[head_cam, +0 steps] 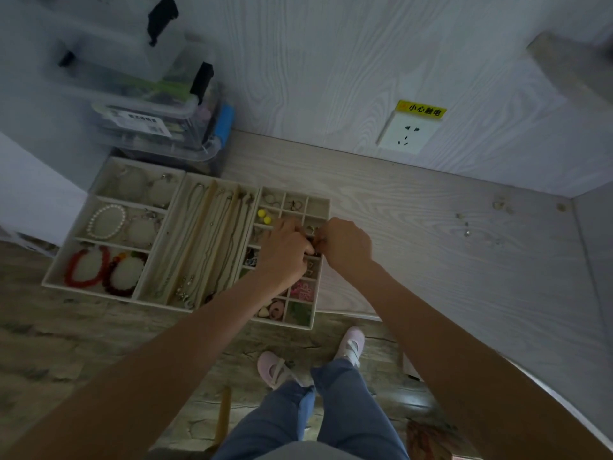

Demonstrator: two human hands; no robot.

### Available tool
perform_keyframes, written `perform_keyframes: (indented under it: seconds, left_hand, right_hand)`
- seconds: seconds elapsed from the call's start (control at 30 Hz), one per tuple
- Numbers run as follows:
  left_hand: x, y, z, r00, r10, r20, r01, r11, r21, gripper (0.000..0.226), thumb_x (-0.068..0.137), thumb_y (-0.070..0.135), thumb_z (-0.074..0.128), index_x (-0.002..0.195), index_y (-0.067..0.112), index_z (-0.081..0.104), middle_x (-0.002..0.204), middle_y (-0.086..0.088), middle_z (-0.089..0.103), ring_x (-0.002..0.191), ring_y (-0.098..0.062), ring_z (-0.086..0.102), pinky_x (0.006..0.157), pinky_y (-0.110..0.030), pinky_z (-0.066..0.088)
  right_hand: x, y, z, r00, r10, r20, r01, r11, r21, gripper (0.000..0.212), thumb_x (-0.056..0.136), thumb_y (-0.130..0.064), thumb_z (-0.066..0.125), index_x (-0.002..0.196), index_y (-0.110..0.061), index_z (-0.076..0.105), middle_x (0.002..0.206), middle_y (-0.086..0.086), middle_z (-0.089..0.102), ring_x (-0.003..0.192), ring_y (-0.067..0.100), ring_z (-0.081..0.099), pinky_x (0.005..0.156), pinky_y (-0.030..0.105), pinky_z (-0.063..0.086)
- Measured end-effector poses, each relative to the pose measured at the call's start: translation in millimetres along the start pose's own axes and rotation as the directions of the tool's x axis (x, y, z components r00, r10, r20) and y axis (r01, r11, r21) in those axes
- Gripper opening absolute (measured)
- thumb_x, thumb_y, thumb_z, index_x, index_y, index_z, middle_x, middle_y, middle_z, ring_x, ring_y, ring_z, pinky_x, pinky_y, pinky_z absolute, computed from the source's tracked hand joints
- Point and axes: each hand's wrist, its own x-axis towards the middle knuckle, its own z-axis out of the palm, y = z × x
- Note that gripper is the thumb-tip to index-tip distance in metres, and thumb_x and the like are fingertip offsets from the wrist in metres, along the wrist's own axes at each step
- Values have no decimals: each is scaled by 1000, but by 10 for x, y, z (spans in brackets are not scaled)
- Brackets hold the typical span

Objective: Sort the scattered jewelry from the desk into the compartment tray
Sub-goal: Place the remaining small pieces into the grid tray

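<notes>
My left hand point(285, 250) and right hand point(345, 245) meet, fingers curled, over the small-cell section of the compartment tray point(185, 242), together pinching a small dark piece of jewelry point(315, 242) too tiny to identify. The tray's other sections hold a pearl bracelet point(106, 222), red bead bracelets point(87, 267), chains point(212, 240) and two yellow beads point(264, 216), while a few scattered pieces point(466, 224) lie well apart on the desk point(431, 234). On the wall, a yellow label point(421, 109) above the socket point(406, 134) reads "小心触电"; the storage box point(156, 127) label is illegible.
</notes>
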Motion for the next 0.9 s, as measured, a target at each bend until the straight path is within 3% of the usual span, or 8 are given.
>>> perform_keyframes:
  seconds: [0.2, 0.43, 0.73, 0.9]
  left_hand:
    - [-10, -61, -21, 999, 24, -28, -24, 1000, 2, 26, 86, 16, 61, 108, 27, 69, 114, 1, 47, 114, -20, 35, 95, -31, 28]
    - [-58, -181, -84, 985, 24, -172, -33, 998, -49, 21, 88, 15, 59, 101, 24, 72, 108, -1, 51, 108, -19, 42, 88, -25, 28]
    - [-80, -209, -98, 991, 25, -132, -27, 1000, -6, 22, 89, 19, 58, 106, 25, 70, 112, 0, 47, 112, -18, 39, 93, -28, 31]
    - [-90, -194, -129, 993, 34, -111, -35, 999, -4, 28, 88, 32, 58, 114, 26, 65, 118, -1, 49, 116, -18, 41, 98, -33, 34]
  right_hand:
    - [7, -15, 23, 1000, -7, -9, 6, 1000, -16, 17, 90, -17, 55, 98, -11, 69, 95, 8, 67, 82, 25, 63, 61, 27, 38]
    - [36, -7, 45, 1000, -18, 7, 18, 1000, -17, 19, 90, -17, 57, 102, -15, 71, 102, 6, 67, 91, 26, 64, 65, 27, 38]
    - [26, 9, 43, 1000, -12, 2, 12, 1000, 5, 18, 90, -19, 58, 102, -15, 70, 100, 6, 68, 89, 25, 65, 65, 28, 40]
    - [-8, 65, 1, 1000, -3, 11, 1, 990, 143, 18, 91, -18, 57, 101, -18, 71, 95, 2, 67, 88, 23, 64, 64, 26, 40]
